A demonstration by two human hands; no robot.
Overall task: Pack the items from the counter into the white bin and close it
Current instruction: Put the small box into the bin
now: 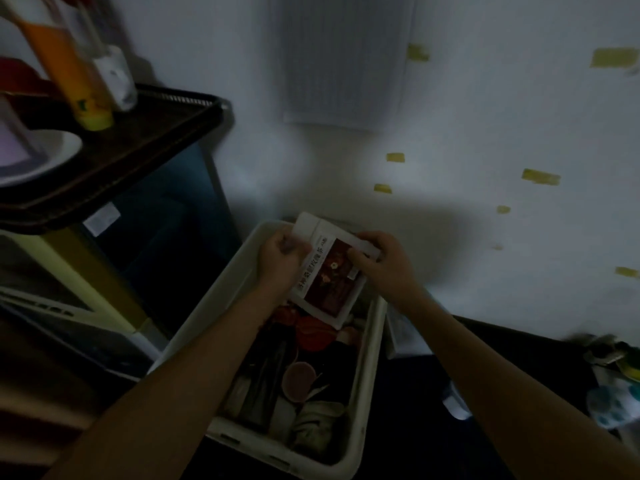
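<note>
A white bin (360,403) stands open on the floor below me, holding several packed items, among them a red packet (313,332) and a round brown lid (298,381). Over its far end I hold a flat white pouch (330,271) with a dark red picture on its face. My left hand (280,259) grips the pouch's left edge and my right hand (379,259) grips its right edge. The pouch is tilted, with its lower end down among the bin's contents. No lid for the bin is identifiable.
A dark tray (114,157) at upper left carries an orange bottle (81,81), a white cup (116,76) and a white plate (45,157). A white wall with yellow tape strips is behind. Small objects (613,386) sit on a dark surface at the right.
</note>
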